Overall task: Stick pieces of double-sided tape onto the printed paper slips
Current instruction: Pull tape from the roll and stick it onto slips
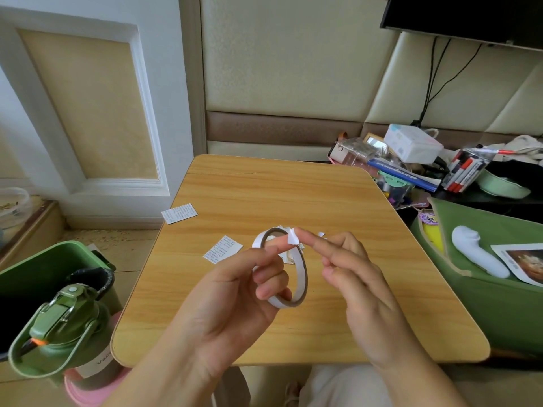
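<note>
- While the left hand (235, 292) curls its fingers through the thin white ring-shaped roll of double-sided tape (286, 268) and holds it above the wooden tabletop (293, 195), the right hand (352, 277) has its fingers loosely bent, with a small white piece of tape (293, 237) at the tip of its forefinger.
- Whether that piece is already torn free of the roll cannot be told; it sits at the roll's far rim.
- Judging by this, the step in hand is getting a short piece off: best to keep the roll steady, pull gently, and avoid letting the piece fold onto itself.
- One white printed paper slip (223, 249) lies just left of the roll on the tabletop; a second printed slip (179, 213) lies further left, overhanging the table edge.
- More small slips (289, 257) lie behind the roll, partly hidden by it and the fingers.
- Well left of the roll stand a green water bottle (63, 333) and a green bin (53, 268); well right lies a green fabric pouch (484, 289), with cluttered stationery beyond. None blocks the slips.
</note>
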